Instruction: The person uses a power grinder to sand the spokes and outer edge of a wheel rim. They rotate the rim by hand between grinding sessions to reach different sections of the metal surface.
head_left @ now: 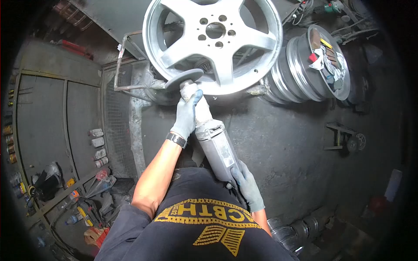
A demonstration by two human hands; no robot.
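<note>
A silver five-spoke alloy wheel (223,65) stands in front of me, face towards me, on a metal stand. Across my body I hold an angle grinder (221,150) with a flat round grey disc (179,79). The disc overlaps the wheel's lower left rim in this view. My left hand (186,116), in a grey glove, is wrapped round the tool's neck just below the disc. At the rear end of the body, my gloved right hand (249,188) grips the handle; some of its fingers are hidden behind the tool.
Right of the wheel, another rim (300,65) lies on its side with a cloth (324,58) and small tools on it. A bent metal frame (117,69) sticks out at the left. White bottles (98,142) line the left side, and several rims (300,228) lie at lower right.
</note>
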